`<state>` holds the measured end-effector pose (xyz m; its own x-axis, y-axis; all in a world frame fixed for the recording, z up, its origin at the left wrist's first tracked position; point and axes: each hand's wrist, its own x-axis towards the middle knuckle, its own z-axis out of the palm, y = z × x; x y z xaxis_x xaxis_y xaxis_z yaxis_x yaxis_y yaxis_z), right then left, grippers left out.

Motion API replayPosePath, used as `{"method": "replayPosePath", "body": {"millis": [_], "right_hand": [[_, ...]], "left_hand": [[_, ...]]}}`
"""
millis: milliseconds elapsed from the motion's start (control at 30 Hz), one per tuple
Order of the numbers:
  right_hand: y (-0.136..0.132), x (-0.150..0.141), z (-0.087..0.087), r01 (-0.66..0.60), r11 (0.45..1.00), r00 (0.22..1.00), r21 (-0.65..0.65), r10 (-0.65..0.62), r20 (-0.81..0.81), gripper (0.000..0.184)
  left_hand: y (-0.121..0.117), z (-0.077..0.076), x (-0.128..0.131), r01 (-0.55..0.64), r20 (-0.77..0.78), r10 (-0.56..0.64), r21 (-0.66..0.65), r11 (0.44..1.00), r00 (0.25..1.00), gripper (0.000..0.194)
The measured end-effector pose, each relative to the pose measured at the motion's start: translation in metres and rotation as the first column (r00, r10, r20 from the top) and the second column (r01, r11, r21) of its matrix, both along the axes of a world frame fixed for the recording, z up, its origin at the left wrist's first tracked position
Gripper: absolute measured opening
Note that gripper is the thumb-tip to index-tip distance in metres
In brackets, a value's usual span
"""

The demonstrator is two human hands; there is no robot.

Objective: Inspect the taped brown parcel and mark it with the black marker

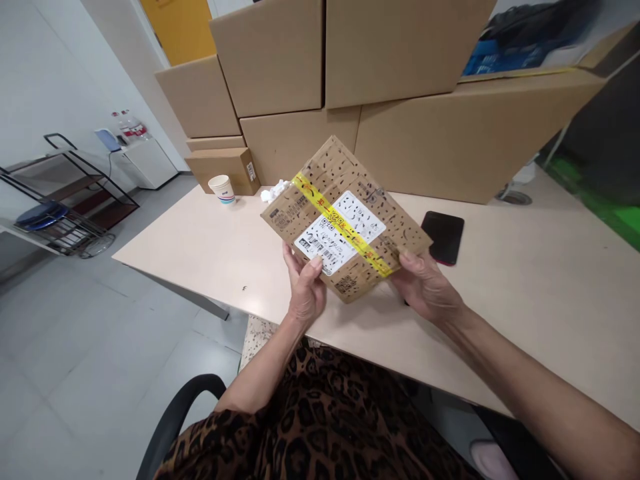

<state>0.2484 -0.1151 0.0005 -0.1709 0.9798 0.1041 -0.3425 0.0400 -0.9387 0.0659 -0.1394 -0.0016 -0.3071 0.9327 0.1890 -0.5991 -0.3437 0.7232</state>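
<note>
Both hands hold the flat cardboard parcel [345,217] above the table's [210,247] near edge: left hand [306,290] thumb-pinches its near-left edge, right hand [425,287] its near-right corner. I judge it light and stiff (tape [340,223] may be slick), best gripped by opposite edges.

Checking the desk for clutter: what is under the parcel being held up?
Both hands, left hand and right hand, hold the parcel above bare table; the patch directly beneath is hidden.

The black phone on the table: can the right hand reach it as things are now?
Probably yes, but not at once. The phone lies flat just beyond the right hand with nothing between them; that hand, however, grips the parcel together with the left hand.
</note>
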Motion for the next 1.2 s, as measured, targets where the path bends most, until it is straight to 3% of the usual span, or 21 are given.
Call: {"method": "replayPosePath", "body": {"millis": [200, 300, 400, 500, 600, 667, 1000, 1200], "right_hand": [[0.005, 0.006, 0.009, 0.108, 0.991, 0.994, 0.079, -0.106, -0.032, 0.069], [0.011, 0.017, 0.013, 0.184, 0.976, 0.983, 0.120, -0.179, -0.048, 0.061], [0.014, 0.023, 0.015, 0.194, 0.971, 0.981, 0.143, -0.189, -0.046, 0.048], [0.013, 0.023, 0.016, 0.121, 0.984, 0.993, 0.134, -0.119, -0.024, 0.048], [0.009, 0.018, 0.019, 0.060, 0.989, 0.998, 0.133, -0.063, 0.016, 0.053], [0.006, 0.016, 0.022, 0.032, 0.989, 0.997, 0.146, -0.043, 0.069, 0.055], [0.010, 0.022, 0.018, 0.042, 0.994, 0.988, 0.098, -0.056, 0.142, 0.054], [0.013, 0.020, 0.012, 0.058, 0.995, 0.991, -0.080, -0.048, 0.123, 0.045]], "left_hand": [[-0.009, -0.006, 0.004, 0.205, -0.038, -0.209, -0.082, 0.975, 0.977, 0.088], [-0.008, -0.006, -0.013, 0.181, -0.050, -0.188, -0.120, 0.976, 0.981, 0.102], [-0.002, -0.005, -0.036, 0.062, -0.002, -0.063, -0.135, 0.989, 0.998, 0.111], [0.004, -0.005, -0.053, -0.025, -0.095, 0.009, -0.167, 0.986, 0.995, 0.095], [0.007, -0.009, -0.059, 0.029, -0.208, -0.059, -0.145, 0.989, 0.976, 0.062], [0.008, -0.010, -0.057, 0.069, -0.259, -0.102, -0.134, 0.989, 0.960, 0.051], [0.008, 0.003, -0.064, 0.198, -0.260, -0.238, -0.171, 0.965, 0.936, 0.056], [0.006, 0.000, -0.064, 0.187, -0.369, -0.229, -0.146, 0.972, 0.901, 0.068]]}}
